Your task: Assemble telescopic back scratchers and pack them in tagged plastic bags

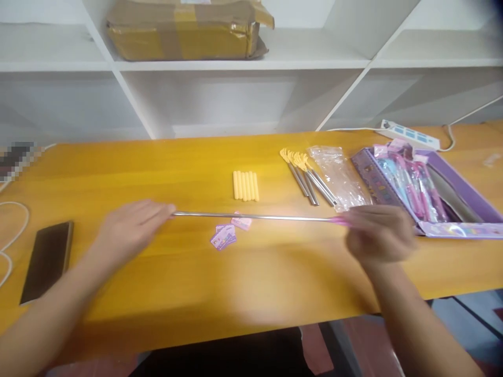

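Observation:
Stretched level above the table is an extended telescopic back scratcher (275,217), a thin metal rod with a pink part at its right end. My left hand (135,222) pinches the rod's left end, covering that tip. At the pink end my right hand (379,233) is closed and slightly blurred. Below the rod lie small purple-and-pink printed cards (223,237). Yellow tubes (246,186) sit side by side beyond the rod. Farther right are several back scratcher pieces with yellow claw heads (301,161) and metal rods (312,188).
A purple display box (463,229) with packaged pink and blue items stands at the right, beside a clear plastic bag (340,175). Behind it lies a power strip (411,136). A phone (47,262) rests at the left. A taped carton (188,31) occupies the white shelf (243,65).

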The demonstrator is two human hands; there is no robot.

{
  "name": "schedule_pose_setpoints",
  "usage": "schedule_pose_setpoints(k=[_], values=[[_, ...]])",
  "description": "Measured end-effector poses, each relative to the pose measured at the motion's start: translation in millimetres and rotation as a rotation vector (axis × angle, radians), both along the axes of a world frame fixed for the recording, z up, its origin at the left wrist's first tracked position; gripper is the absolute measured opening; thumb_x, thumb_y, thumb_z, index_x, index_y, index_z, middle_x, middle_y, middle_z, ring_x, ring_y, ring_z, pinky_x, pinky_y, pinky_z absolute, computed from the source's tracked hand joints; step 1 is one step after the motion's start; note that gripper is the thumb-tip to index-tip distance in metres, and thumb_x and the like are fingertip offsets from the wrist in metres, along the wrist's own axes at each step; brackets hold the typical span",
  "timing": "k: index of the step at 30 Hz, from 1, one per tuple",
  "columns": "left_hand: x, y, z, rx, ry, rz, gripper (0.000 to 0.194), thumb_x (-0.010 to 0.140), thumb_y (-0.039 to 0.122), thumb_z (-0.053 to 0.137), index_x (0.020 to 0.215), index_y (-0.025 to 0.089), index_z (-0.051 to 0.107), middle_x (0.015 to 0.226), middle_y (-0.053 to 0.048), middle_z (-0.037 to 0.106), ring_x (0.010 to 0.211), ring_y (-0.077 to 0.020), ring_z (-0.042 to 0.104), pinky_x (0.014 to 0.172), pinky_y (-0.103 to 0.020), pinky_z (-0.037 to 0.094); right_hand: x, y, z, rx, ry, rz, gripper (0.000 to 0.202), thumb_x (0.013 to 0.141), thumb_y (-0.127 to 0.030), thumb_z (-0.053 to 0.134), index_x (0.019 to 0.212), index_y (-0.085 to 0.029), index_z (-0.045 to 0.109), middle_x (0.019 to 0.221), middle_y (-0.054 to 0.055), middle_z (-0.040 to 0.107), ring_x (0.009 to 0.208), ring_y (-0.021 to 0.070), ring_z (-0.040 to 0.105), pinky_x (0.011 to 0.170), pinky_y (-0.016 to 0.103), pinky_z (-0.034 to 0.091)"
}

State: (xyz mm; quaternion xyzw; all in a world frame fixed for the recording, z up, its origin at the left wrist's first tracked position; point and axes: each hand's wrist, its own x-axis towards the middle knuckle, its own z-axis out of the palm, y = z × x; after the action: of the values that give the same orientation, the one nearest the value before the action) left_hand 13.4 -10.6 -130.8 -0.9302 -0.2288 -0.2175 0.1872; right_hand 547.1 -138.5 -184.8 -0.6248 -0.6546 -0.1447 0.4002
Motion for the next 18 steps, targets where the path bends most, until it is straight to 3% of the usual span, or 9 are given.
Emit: schedule_pose_setpoints(k=[2,3,6,8,12,18], values=[[-39,11,3.5,0.026,-0.030,0.042,0.039,0.103,0.018,0.063,0.140,0.029,0.064,0.103,0.000,0.080,0.084,-0.0186,0.071,0.069,-0.032,0.057,69,-6,-5.1,0.356,-0.151,-0.241,0.058,0.084,-0.072,0.060,0.049,-0.028,0.049,0.048,0.007,0.054,0.050,0.0258,0.059,0.054,0.043,0.045],[-55,15,4.1,0.013,-0.026,0.076,0.041,0.103,0.019,0.062,0.142,0.033,0.063,0.102,0.001,0.080,0.084,-0.0179,0.071,0.069,-0.031,0.057,97,-10,-7.7,0.451,-0.200,-0.335,0.062,0.081,-0.074,0.060,0.043,-0.028,0.040,0.042,0.006,0.044,0.043,0.0233,0.051,0.051,0.042,0.039],[-77,15,4.1,-0.033,-0.036,0.085,0.045,0.103,0.017,0.061,0.144,0.036,0.064,0.106,0.001,0.080,0.088,-0.0174,0.071,0.074,-0.031,0.058,141,-25,-13.9,0.443,-0.245,-0.401,0.052,0.076,-0.055,0.068,0.041,-0.028,0.041,0.044,0.007,0.046,0.044,0.0219,0.048,0.052,0.041,0.037],[-75,13,4.5,-0.030,-0.033,0.072,0.042,0.103,0.017,0.061,0.141,0.036,0.065,0.104,0.001,0.080,0.087,-0.0167,0.070,0.073,-0.030,0.058,144,-37,-15.8,0.333,-0.239,-0.383,0.041,0.074,-0.045,0.069,0.044,-0.028,0.047,0.049,0.008,0.052,0.049,0.0236,0.053,0.055,0.042,0.040],[-62,12,6.7,0.009,-0.025,0.035,0.032,0.103,0.018,0.062,0.132,0.030,0.069,0.100,0.001,0.080,0.083,-0.0159,0.069,0.070,-0.029,0.057,132,-51,-13.5,0.111,-0.232,-0.385,0.030,0.073,-0.040,0.068,0.050,-0.028,0.054,0.057,0.009,0.062,0.057,0.0265,0.063,0.062,0.045,0.047],[-59,9,5.8,-0.047,-0.032,0.007,0.023,0.105,0.022,0.063,0.126,0.024,0.071,0.103,-0.001,0.080,0.086,-0.0169,0.071,0.077,-0.031,0.060,139,-53,-8.6,0.146,-0.350,-0.335,0.028,0.074,-0.039,0.067,0.052,-0.028,0.055,0.059,0.010,0.064,0.053,0.0233,0.057,0.057,0.038,0.040]])
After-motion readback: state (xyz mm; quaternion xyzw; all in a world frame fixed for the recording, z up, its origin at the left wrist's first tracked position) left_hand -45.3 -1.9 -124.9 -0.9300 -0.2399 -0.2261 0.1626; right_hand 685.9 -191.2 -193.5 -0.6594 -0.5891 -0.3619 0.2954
